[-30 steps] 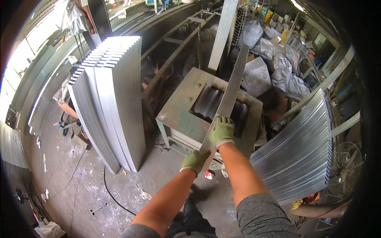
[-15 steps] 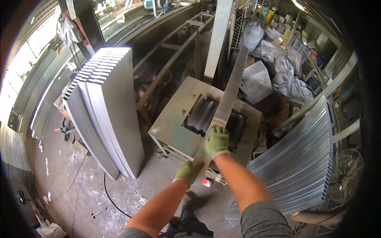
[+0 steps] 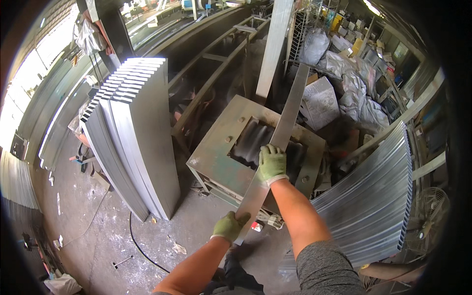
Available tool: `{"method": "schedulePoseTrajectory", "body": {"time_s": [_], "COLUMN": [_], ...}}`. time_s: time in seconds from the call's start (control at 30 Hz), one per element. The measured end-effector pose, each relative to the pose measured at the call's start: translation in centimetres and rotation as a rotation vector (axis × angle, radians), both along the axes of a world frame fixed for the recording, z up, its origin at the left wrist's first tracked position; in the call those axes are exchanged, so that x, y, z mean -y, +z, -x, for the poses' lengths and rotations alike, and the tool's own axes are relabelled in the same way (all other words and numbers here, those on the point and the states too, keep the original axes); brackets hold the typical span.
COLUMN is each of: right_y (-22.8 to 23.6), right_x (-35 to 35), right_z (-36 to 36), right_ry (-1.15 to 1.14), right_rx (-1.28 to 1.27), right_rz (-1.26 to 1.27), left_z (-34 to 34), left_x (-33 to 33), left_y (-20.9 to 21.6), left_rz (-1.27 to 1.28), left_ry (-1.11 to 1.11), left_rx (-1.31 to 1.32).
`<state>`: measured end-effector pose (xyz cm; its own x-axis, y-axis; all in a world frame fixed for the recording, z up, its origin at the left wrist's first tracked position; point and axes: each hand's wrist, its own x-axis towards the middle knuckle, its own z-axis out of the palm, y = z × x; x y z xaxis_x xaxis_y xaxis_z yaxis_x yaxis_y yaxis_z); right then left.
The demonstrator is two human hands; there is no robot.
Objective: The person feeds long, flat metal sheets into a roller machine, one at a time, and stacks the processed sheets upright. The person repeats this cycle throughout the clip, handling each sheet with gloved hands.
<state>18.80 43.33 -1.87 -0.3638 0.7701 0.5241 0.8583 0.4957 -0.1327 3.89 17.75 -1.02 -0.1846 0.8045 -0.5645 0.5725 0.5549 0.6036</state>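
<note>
A long, flat silvery metal bar [image 3: 285, 123] lies slantwise across the machine, over dark rounded rollers [image 3: 251, 141] in the opening of its worn metal top [image 3: 212, 147]. My right hand [image 3: 272, 163], in a green glove, lies palm down on the bar's middle, fingers stretched forward over it. Nearer to me, my left hand [image 3: 229, 226], gloved too, grips the bar's edge close to its near end, thumb on top. That near end juts out past the machine's front. What touches the bar's underside is hidden.
Left of the machine stands a tall stack of metal profiles [image 3: 147, 132]. More curved profiles [image 3: 364, 196] lean at the right, beside a fan [image 3: 432, 211]. A post [image 3: 273, 49] rises behind the machine, near a white box [image 3: 319, 103]. A black cable [image 3: 139, 247] crosses the floor.
The bar has slid toward me, and my left hand has come back with it. My right hand sits slightly farther forward, its fingers more stretched out. The view has shifted a little.
</note>
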Motion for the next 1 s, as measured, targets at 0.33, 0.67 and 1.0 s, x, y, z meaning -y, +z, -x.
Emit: {"method": "schedulePoseTrajectory", "body": {"time_s": [0.33, 0.67, 1.0], "right_y": [-0.1, -2.9, -6.0], "right_x": [0.2, 12.5, 28.3], "right_z": [-0.9, 1.3, 5.5], "right_ry": [0.033, 0.155, 0.189], "right_rx": [0.18, 0.1, 0.002], "right_rz": [0.062, 0.045, 0.181], "left_z": [-0.2, 2.8, 6.8], "left_x": [0.2, 13.2, 28.5], "left_y": [0.5, -1.6, -6.3], "left_rz": [-0.011, 0.087, 0.208], "left_ry": [0.013, 0.025, 0.009], "left_rx": [0.15, 0.18, 0.108]}}
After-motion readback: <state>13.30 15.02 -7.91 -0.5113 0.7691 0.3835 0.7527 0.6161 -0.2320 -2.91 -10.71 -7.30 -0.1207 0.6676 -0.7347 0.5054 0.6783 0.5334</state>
